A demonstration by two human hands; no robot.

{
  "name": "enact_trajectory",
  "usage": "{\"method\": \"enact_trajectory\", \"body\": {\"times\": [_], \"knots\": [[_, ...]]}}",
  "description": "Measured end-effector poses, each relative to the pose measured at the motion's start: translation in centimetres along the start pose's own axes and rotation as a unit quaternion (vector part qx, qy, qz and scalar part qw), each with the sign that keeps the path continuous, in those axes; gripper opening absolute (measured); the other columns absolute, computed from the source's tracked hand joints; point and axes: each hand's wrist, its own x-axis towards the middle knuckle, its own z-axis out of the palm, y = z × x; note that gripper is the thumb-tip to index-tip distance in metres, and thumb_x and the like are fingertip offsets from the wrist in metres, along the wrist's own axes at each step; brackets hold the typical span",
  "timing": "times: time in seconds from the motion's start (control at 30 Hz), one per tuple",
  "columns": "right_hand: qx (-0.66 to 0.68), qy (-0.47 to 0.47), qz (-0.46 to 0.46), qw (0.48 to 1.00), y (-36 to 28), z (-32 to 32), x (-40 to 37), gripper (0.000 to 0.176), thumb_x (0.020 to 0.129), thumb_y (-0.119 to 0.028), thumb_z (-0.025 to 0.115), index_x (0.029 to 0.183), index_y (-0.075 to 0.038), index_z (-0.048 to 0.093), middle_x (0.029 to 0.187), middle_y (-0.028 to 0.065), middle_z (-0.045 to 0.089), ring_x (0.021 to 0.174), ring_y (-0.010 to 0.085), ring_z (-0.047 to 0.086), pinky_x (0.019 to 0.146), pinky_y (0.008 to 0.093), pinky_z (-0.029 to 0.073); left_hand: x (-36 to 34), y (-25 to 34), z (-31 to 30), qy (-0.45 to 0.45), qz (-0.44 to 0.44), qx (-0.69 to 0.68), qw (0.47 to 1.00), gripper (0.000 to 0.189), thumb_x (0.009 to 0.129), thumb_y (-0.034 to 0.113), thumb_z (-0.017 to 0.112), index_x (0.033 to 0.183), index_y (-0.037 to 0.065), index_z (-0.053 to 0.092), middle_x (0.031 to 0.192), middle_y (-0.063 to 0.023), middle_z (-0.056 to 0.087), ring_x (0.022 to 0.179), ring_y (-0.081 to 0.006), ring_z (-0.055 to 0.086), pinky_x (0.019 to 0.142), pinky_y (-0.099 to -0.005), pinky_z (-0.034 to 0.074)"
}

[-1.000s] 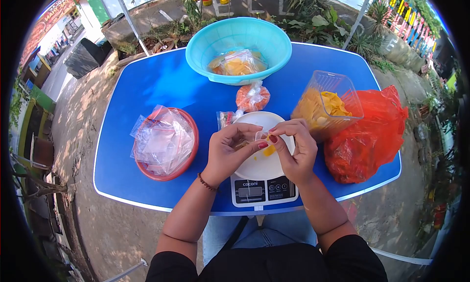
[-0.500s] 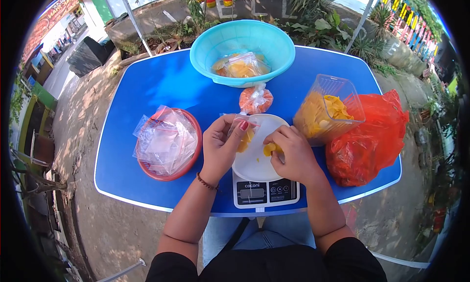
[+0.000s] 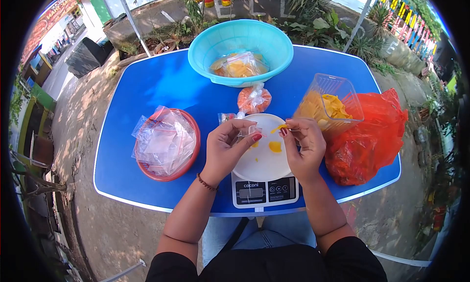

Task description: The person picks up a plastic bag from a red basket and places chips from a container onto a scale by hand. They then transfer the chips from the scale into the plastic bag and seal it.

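Over the white plate of the kitchen scale, my left hand pinches a small clear plastic bag near its top. Some yellow shows at the bag's lower part, partly covered by the fingers. My right hand grips a yellow chip between thumb and fingers, close to the bag's right side. Another yellow chip lies on the plate with a few crumbs. A clear container of yellow chips leans beyond my right hand, against a red plastic bag.
A red basket heaped with clear empty bags stands on the left of the blue table. At the back sits a turquoise basin with filled packets inside. A tied bag of orange contents lies between basin and scale.
My right hand has lifted from the plate with a chip, moving up beside the bag. One chip now shows on the plate. My left hand has shifted slightly, tilting the bag.
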Motion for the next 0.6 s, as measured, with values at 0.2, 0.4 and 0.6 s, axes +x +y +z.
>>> {"method": "enact_trajectory", "body": {"times": [0.2, 0.4, 0.6], "knots": [[-0.022, 0.025, -0.066, 0.997, -0.29, 0.42, -0.25, 0.024, 0.080, 0.012, 0.069, 0.101, 0.002, 0.062, 0.094, 0.0127, 0.067, 0.076, 0.0169, 0.068, 0.062, 0.0245, 0.056, -0.06, -0.16, 0.13, -0.017, -0.013, 0.021, 1.000, 0.031, 0.082, -0.004, 0.075, 0.111, -0.003, 0.063, 0.106, -0.0099, 0.070, 0.101, -0.0145, 0.066, 0.088, -0.0263, 0.055], [-0.053, 0.042, -0.058, 0.996, -0.40, 0.23, -0.36, 0.026, 0.078, 0.011, 0.072, 0.100, 0.001, 0.064, 0.092, 0.0108, 0.069, 0.073, 0.0150, 0.068, 0.058, 0.0241, 0.054, -0.10, 0.04, 0.23, -0.026, -0.016, 0.030, 0.999, 0.031, 0.082, -0.003, 0.076, 0.111, -0.003, 0.063, 0.106, -0.0093, 0.070, 0.101, -0.0139, 0.066, 0.088, -0.0265, 0.054], [-0.050, -0.022, -0.100, 0.993, -0.83, 0.32, -0.02, 0.025, 0.077, 0.012, 0.071, 0.098, 0.001, 0.065, 0.090, 0.0118, 0.071, 0.074, 0.0186, 0.069, 0.063, 0.0267, 0.055, -0.15, -0.38, 0.17, -0.024, 0.008, 0.038, 0.999, 0.031, 0.083, 0.000, 0.076, 0.112, -0.002, 0.063, 0.104, -0.0092, 0.070, 0.098, -0.0130, 0.067, 0.086, -0.0255, 0.054]]}}
